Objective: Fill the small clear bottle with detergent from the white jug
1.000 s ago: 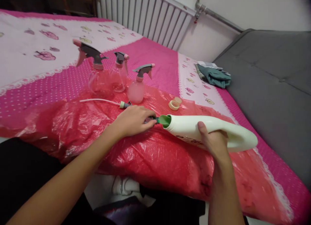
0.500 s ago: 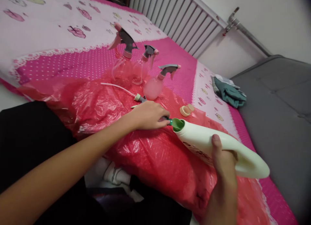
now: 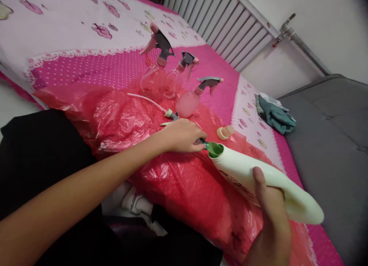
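My right hand (image 3: 270,206) is wrapped round the handle of a pale green plastic jug (image 3: 244,164), which is tilted with its open mouth to the left. A green pouring spout shows inside that mouth. My left hand (image 3: 186,135) is closed round a small bottle, mostly hidden, whose green neck (image 3: 206,144) meets the spout. I cannot tell whether liquid is flowing. Just beyond my left hand lies a spray head (image 3: 170,114) with a light green collar and a pale tube. The jug's cream cap (image 3: 223,133) rests beyond the spout.
Three pink spray bottles with grey and pink heads stand farther back: a tall one (image 3: 152,80), a middle one (image 3: 172,82) and a round one (image 3: 188,103). Red plastic sheeting (image 3: 120,120) covers the bed's near edge. Folded cloth (image 3: 277,112) lies by a grey headboard (image 3: 324,116).
The whole scene has shifted slightly to the right in view. The jug's base sits a little lower, while its mouth stays against the green neck. Both hands keep their hold.
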`<state>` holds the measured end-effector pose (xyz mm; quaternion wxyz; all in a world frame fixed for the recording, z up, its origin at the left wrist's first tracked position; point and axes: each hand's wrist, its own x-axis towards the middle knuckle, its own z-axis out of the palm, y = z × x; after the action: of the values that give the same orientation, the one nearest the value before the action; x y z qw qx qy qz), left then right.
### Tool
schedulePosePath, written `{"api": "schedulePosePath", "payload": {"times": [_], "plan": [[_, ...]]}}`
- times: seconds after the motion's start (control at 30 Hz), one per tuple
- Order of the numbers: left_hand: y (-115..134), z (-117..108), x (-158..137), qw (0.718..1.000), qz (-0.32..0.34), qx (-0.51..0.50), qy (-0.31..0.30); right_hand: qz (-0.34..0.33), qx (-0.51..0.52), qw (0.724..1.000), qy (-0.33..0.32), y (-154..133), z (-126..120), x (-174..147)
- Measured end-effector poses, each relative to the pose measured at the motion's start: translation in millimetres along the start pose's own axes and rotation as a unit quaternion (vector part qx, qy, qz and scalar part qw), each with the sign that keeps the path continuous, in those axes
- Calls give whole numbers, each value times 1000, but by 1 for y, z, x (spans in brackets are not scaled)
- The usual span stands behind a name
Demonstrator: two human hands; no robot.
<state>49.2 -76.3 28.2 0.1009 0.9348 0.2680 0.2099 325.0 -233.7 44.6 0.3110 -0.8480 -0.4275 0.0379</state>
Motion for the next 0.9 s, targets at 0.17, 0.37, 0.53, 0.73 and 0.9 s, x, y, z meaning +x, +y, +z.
{"api": "schedulePosePath", "payload": {"times": [0.17, 0.37, 0.53, 0.73, 0.9], "plan": [[1, -1, 0, 1000, 5, 8, -1, -59, 24, 998, -23, -3, -2, -10], [1, -2, 0, 1000, 6, -6, -6, -69, 33, 997, -25, -6, -2, -13], [-1, -7, 0, 996, 4, -85, -24, -67, 38, 997, -25, -4, -2, -10], [-5, -11, 1, 988, 8, -156, 16, -58, 36, 997, -23, -4, -1, -10], [-11, -8, 2, 980, 9, -190, 56, -48, 35, 998, -25, -4, -1, -10]]}}
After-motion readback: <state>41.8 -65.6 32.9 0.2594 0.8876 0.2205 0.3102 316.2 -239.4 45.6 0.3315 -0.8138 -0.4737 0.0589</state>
